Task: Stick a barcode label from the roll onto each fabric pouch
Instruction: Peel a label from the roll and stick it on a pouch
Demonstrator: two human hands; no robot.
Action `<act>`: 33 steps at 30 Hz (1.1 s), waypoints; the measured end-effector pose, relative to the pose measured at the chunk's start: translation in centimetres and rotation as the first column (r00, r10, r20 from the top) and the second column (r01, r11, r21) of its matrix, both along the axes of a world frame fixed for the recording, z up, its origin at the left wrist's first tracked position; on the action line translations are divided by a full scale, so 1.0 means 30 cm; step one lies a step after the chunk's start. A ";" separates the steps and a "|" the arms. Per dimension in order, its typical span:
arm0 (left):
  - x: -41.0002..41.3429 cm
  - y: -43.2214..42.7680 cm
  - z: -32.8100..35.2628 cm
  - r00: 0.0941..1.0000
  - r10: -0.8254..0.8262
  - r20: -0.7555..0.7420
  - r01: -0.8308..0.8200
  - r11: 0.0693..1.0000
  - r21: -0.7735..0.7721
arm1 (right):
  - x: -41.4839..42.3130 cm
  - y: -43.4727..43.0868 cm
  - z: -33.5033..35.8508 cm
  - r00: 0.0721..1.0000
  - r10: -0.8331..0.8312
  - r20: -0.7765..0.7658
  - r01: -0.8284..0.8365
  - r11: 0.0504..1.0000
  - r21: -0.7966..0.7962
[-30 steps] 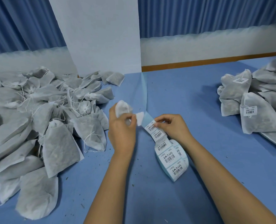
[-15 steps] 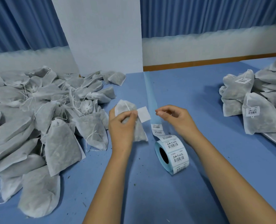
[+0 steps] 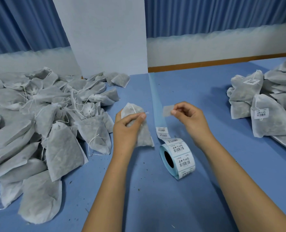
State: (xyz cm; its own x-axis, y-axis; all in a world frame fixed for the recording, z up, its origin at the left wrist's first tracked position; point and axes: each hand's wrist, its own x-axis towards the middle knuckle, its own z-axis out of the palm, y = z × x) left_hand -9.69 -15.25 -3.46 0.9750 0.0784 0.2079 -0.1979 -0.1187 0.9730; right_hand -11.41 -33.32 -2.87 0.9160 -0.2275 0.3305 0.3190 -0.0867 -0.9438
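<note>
Gripping one fabric pouch (image 3: 145, 136) in the left hand (image 3: 127, 129), fingers curled round its upper half, thumb tip pressed on the front beside the drawstring. Tied neck pointing away, lower corner hanging down past the heel of the palm; hard to tell whether that corner touches the blue table (image 3: 155, 206).

Pinching a single peeled label (image 3: 168, 111) between thumb and forefinger of the right hand (image 3: 191, 120), remaining fingers loosely curled behind. Showing only a blurred grey face of the label, so no reading any print there. Label just to the right of the left thumb tip, a clear gap between it and the fabric, not stuck on yet.

Below the right fingertips, nearer the body: the label roll (image 3: 177, 158) on edge, core hole facing left, barcodes outward. From the roll up between the two sets of fingers and away across the table: a bare pale-blue backing strip (image 3: 156, 97), with two printed labels on it just under the pinched one.

Well off to the left of the left fingers: a big heap of plain pouches (image 3: 38, 123), strings loose. Well off to the right of the right fingers: a stack of labelled pouches (image 3: 264, 118), barcodes showing. Beyond both hands: a white board (image 3: 102, 39) and blue curtain (image 3: 222, 14).
</note>
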 end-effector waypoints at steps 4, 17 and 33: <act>0.000 -0.007 -0.011 0.997 -0.078 -0.030 0.080 0.994 0.081 | -0.015 0.012 0.005 0.985 0.163 0.053 -0.163 0.987 -0.002; -0.002 -0.028 -0.027 0.990 -0.125 0.071 0.124 0.992 0.017 | -0.013 0.027 -0.005 0.985 0.168 -0.040 -0.170 0.982 -0.084; -0.007 -0.026 -0.021 0.984 -0.138 0.112 0.130 0.989 0.077 | -0.014 0.016 0.009 0.988 -0.079 -0.132 0.075 0.997 -0.031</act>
